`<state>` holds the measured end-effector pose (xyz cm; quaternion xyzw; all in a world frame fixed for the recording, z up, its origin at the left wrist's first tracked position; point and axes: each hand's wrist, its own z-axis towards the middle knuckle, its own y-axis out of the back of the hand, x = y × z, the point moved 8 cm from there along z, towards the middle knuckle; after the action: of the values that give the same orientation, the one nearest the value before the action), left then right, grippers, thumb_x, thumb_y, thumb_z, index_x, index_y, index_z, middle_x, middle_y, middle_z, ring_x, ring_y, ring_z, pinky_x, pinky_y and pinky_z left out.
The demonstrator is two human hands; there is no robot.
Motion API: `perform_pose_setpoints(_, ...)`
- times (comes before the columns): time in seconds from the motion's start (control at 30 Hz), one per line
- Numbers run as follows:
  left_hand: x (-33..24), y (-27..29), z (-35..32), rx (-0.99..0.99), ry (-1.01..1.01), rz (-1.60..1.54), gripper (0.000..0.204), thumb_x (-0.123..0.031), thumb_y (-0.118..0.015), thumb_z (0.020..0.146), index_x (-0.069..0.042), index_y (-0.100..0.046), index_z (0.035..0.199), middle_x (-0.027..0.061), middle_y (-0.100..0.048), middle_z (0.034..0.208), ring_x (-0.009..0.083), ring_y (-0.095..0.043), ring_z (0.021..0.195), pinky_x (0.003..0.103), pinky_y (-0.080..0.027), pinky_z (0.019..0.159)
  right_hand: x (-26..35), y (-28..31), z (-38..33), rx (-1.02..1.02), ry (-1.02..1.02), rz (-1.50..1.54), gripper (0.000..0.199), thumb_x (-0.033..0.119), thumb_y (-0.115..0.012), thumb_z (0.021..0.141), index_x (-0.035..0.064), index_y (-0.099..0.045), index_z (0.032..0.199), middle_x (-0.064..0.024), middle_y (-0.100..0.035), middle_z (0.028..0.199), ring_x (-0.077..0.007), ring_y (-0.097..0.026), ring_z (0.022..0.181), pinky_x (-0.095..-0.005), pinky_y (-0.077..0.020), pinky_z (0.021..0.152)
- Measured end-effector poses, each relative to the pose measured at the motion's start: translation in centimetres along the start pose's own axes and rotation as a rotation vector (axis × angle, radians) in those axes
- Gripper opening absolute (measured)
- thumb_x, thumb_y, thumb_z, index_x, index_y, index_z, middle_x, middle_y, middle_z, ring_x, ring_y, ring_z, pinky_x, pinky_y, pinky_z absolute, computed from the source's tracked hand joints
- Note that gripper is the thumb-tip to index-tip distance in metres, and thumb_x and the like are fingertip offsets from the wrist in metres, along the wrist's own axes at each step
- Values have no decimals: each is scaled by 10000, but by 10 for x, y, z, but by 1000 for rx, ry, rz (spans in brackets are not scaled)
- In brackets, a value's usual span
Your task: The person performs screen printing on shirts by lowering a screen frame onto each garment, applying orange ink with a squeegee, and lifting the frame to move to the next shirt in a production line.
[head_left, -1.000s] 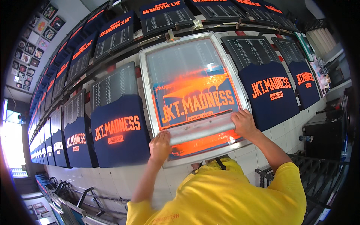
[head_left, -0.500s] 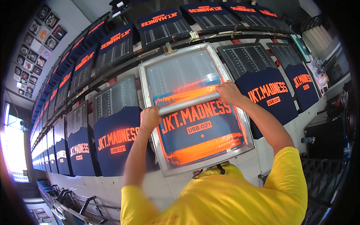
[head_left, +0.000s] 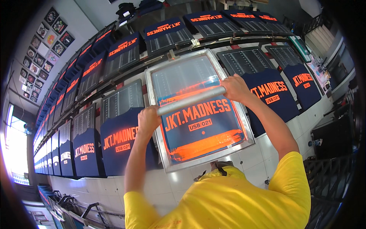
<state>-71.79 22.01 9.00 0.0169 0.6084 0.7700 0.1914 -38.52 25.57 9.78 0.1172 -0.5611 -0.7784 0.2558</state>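
Note:
My left hand (head_left: 149,119) is wrapped around the left end of a grey squeegee (head_left: 191,101). My right hand (head_left: 234,87) grips its right end. The squeegee lies crosswise over a metal-framed printing screen (head_left: 209,154), near its middle. Orange ink (head_left: 206,145) is spread in a thick band along the screen's near end, with another smear just beyond the squeegee. Between them, orange lettering shows against dark blue. Whether the blade presses on the mesh is hidden under my grip.
Dark blue printed shirts lie on boards on both sides, including a left shirt (head_left: 122,133) and a right shirt (head_left: 270,95). Another row of boards (head_left: 169,40) runs behind a rail. Tiled floor (head_left: 244,164) lies on the near side. Small pictures (head_left: 50,37) hang at the left wall.
The view has shifted and tilted slightly. Both hands keep hold of the squeegee, which sits marginally farther from the lettering.

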Motion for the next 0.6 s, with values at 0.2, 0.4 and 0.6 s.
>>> perform_pose_setpoints(0.2,-34,-8,-94,-50,-83,-41,318,22,-624,675,-30,-711,977,143,-700,880,317,-696,783,403,-569,681,42,8,-101,-81,37,32,154,104,-729,634,108,-620,742,-50,-643,767,-248,-623,767,-402,-402,720)
perform_pose_setpoints(0.4,-71,-30,-174,6,-54,-56,287,27,-640,641,-53,-634,917,89,-670,881,285,-670,781,382,-566,666,76,-10,-192,-90,10,69,157,88,-692,626,74,-604,755,-55,-653,828,-247,-623,786,-389,-415,720)
perform_pose_setpoints(0.6,-88,-54,-218,17,-65,-24,404,55,-590,644,-26,-592,1040,115,-641,1086,304,-646,1017,369,-570,788,89,-31,-233,-11,-14,42,218,108,-701,651,60,-613,844,-66,-636,1013,-244,-598,962,-390,-442,807)
